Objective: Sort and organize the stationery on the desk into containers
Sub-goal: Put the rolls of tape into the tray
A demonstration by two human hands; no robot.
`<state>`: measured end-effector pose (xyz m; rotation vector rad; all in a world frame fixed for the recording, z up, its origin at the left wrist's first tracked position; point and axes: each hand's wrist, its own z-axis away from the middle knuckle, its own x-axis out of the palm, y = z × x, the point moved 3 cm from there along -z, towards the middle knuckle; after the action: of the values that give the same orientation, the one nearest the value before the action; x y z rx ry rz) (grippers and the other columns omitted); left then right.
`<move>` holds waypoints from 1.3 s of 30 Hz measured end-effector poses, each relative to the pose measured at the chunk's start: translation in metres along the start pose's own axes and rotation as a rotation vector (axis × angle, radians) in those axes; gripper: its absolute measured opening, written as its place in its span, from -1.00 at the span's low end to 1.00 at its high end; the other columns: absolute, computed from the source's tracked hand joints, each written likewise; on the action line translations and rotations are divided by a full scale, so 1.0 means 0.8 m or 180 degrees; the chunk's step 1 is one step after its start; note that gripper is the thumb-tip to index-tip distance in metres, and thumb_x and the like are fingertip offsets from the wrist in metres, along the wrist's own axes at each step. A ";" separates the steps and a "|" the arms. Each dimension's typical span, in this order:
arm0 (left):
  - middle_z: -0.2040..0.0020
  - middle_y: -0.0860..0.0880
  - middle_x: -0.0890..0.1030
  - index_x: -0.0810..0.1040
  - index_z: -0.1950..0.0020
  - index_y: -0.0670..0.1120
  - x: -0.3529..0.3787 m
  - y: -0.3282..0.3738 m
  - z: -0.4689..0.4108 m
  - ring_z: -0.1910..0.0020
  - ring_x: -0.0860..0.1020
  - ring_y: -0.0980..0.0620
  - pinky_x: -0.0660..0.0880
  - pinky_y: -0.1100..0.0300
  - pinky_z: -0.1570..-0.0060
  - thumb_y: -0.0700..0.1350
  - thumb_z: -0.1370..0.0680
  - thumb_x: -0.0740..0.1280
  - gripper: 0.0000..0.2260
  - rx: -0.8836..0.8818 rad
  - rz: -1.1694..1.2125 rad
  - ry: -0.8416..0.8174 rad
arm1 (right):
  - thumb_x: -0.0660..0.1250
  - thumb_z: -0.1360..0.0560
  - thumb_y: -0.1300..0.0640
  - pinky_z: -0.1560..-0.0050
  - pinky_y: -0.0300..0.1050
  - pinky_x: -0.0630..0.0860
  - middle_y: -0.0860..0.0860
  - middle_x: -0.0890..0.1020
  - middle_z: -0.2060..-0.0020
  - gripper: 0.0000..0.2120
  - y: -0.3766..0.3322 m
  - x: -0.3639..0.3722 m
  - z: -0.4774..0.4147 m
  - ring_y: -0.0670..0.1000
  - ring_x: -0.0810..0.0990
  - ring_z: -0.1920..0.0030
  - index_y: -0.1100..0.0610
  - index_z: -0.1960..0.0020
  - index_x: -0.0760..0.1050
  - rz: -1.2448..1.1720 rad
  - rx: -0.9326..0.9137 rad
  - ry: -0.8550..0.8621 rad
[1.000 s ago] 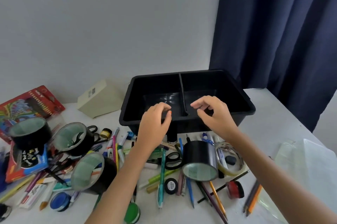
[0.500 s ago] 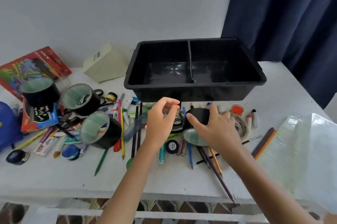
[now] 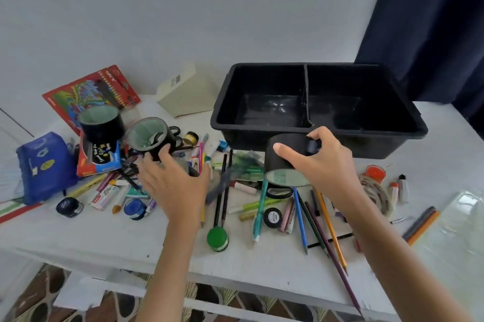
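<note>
black cup point(image 3: 288, 141) | tilted, mouth toward viewer, seemingly lifted | just before black divided bin point(image 3: 243, 135) | pencils point(image 3: 300, 217) strewn beneath

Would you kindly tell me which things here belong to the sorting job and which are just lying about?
Job: black divided bin; black cup held by the right hand; scattered pencils; green paint pot.
Lying about: cream box; blue packet; dark curtain.
</note>
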<state>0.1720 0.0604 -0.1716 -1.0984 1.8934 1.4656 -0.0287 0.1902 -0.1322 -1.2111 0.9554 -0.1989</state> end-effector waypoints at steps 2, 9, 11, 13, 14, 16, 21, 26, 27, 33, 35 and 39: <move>-0.44 -0.28 0.18 0.15 -0.46 -0.09 -0.004 -0.023 -0.010 -0.44 0.10 -0.28 0.12 -0.22 -0.38 0.21 -0.31 0.48 -0.13 -0.0444 -0.0262 -0.0300 | 0.45 -0.31 -0.22 0.15 -0.13 0.54 -0.11 0.55 0.15 -0.52 -0.010 0.008 0.000 -0.04 0.55 0.07 0.04 -0.02 0.39 -0.0177 -0.0063 -0.0055; -0.22 -0.19 0.44 0.35 -0.31 -0.16 0.002 -0.047 -0.021 -0.21 0.40 -0.15 0.44 -0.06 -0.15 0.21 -0.21 0.55 -0.18 -0.0698 0.0592 -0.0303 | 0.49 -0.31 -0.17 0.41 -0.44 0.40 -0.08 0.55 0.15 -0.55 -0.028 0.033 -0.006 -0.14 0.49 0.24 0.07 0.01 0.40 -0.0466 -0.0219 -0.0191; -0.22 -0.17 0.42 0.34 -0.33 -0.14 -0.008 -0.040 -0.021 -0.18 0.39 -0.11 0.45 0.02 -0.09 0.21 -0.23 0.53 -0.19 -0.0615 0.0721 -0.0147 | 0.50 -0.29 -0.17 0.34 -0.36 0.40 -0.05 0.54 0.12 -0.55 -0.031 0.036 -0.009 -0.12 0.49 0.21 0.07 0.02 0.41 -0.0492 -0.0247 -0.0185; -0.27 -0.16 0.33 0.32 -0.37 -0.12 -0.022 -0.029 -0.027 -0.18 0.38 -0.09 0.39 0.12 0.01 0.19 -0.26 0.53 -0.20 -0.0546 0.0828 -0.0070 | 0.51 -0.28 -0.17 0.31 -0.33 0.40 -0.05 0.54 0.13 -0.54 -0.038 0.035 -0.012 -0.12 0.49 0.20 0.08 0.04 0.43 -0.0529 -0.0305 -0.0171; -0.29 -0.15 0.28 0.32 -0.37 -0.12 -0.031 -0.021 -0.031 -0.18 0.38 -0.08 0.37 0.16 0.03 0.16 -0.27 0.54 -0.21 -0.0464 0.0888 -0.0004 | 0.52 -0.27 -0.15 0.30 -0.34 0.43 -0.06 0.55 0.15 -0.54 -0.042 0.034 -0.013 -0.12 0.51 0.20 0.10 0.05 0.43 -0.0595 -0.0339 -0.0174; -0.29 -0.13 0.24 0.34 -0.32 -0.10 -0.048 -0.003 -0.037 -0.14 0.37 -0.03 0.34 0.21 0.02 0.11 -0.27 0.55 -0.27 -0.0215 0.1107 0.0159 | 0.53 -0.25 -0.15 0.20 -0.24 0.55 -0.04 0.59 0.18 -0.55 -0.049 0.031 -0.018 -0.06 0.58 0.17 0.11 0.08 0.45 -0.0790 -0.0389 -0.0215; -0.12 0.06 0.40 0.59 0.05 -0.07 -0.070 0.059 -0.057 -0.14 0.36 0.17 0.24 0.37 -0.08 0.08 -0.37 0.49 -0.71 0.0569 0.1603 0.0207 | 0.49 -0.26 -0.22 -0.01 0.03 0.55 -0.04 0.57 0.12 -0.65 -0.060 0.016 -0.046 0.03 0.57 0.06 0.00 0.20 0.47 -0.0472 -0.0821 0.0063; 0.23 0.16 0.61 0.66 0.02 -0.20 -0.034 0.120 -0.085 0.19 0.56 0.30 0.47 0.45 0.08 0.06 -0.46 0.41 -0.68 0.1309 0.2125 -0.0500 | 0.52 -0.32 -0.02 -0.11 -0.20 0.42 -0.05 0.58 0.01 -0.71 -0.067 0.005 -0.083 -0.01 0.52 -0.11 0.07 0.07 0.52 -0.0132 -0.1152 0.0450; 0.19 0.04 0.65 0.65 -0.01 -0.20 -0.020 0.129 -0.091 0.15 0.59 0.20 0.53 0.27 0.02 0.12 -0.46 0.39 -0.62 0.1353 0.2093 -0.0715 | 0.52 -0.33 0.00 -0.18 -0.22 0.34 -0.01 0.58 -0.08 -0.74 -0.065 0.006 -0.093 0.01 0.47 -0.24 0.08 0.10 0.51 -0.0077 -0.1133 0.0477; 0.32 -0.13 0.54 0.53 0.21 -0.20 0.053 0.159 -0.122 0.31 0.46 -0.03 0.36 0.09 0.26 0.00 -0.53 0.33 -0.73 0.2142 0.1248 -0.1355 | 0.47 -0.40 0.05 -0.15 -0.28 0.26 0.07 0.54 -0.22 -0.76 -0.058 0.013 -0.147 0.03 0.44 -0.29 0.16 0.16 0.45 -0.0037 -0.0999 0.0323; 0.29 -0.15 0.53 0.50 0.18 -0.22 0.071 0.159 -0.138 0.28 0.47 -0.07 0.38 0.04 0.24 -0.04 -0.54 0.31 -0.75 0.2226 0.1062 -0.1415 | 0.45 -0.42 0.04 0.06 -0.23 0.41 0.12 0.60 0.06 -0.73 -0.053 0.021 -0.164 0.09 0.55 -0.02 0.21 0.17 0.44 -0.0033 -0.0994 0.0192; 0.30 -0.14 0.53 0.47 0.19 -0.22 0.093 0.169 -0.158 0.30 0.46 -0.08 0.37 0.07 0.24 -0.08 -0.55 0.30 -0.78 0.2462 0.0888 -0.1534 | 0.41 -0.46 0.09 0.10 -0.08 0.42 0.13 0.56 0.20 -0.74 -0.048 0.035 -0.196 0.08 0.50 0.14 0.19 0.20 0.38 0.0213 -0.1018 -0.0086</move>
<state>0.0296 -0.0686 -0.1189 -0.1152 2.0033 0.8529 -0.1102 0.0485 -0.1187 -1.4671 1.0283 0.0256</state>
